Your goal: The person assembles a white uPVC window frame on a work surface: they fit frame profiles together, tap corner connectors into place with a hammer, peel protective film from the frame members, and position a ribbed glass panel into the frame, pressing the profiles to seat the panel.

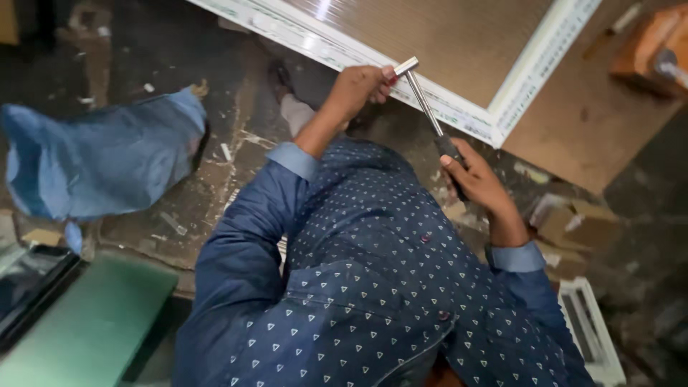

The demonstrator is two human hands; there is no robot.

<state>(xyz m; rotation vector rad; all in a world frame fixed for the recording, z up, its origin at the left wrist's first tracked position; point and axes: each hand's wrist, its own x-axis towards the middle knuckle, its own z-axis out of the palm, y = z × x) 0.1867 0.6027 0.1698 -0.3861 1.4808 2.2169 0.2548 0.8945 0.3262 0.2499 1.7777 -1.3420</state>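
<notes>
Dotted navy shirt cloth [373,287] fills the foreground, both sleeves reaching up toward a white-framed panel [502,93]. Right hand [476,179] is clenched around the dark grip of a hammer [428,107], whose steel shaft slants up and left from the fist so its head sits at the panel's white lower edge. Left hand [358,89] rests just beside that head, fingers curled against the frame edge; whether they pinch anything is hidden. Blue cloth [107,158] lies well apart on the dusty floor.
</notes>
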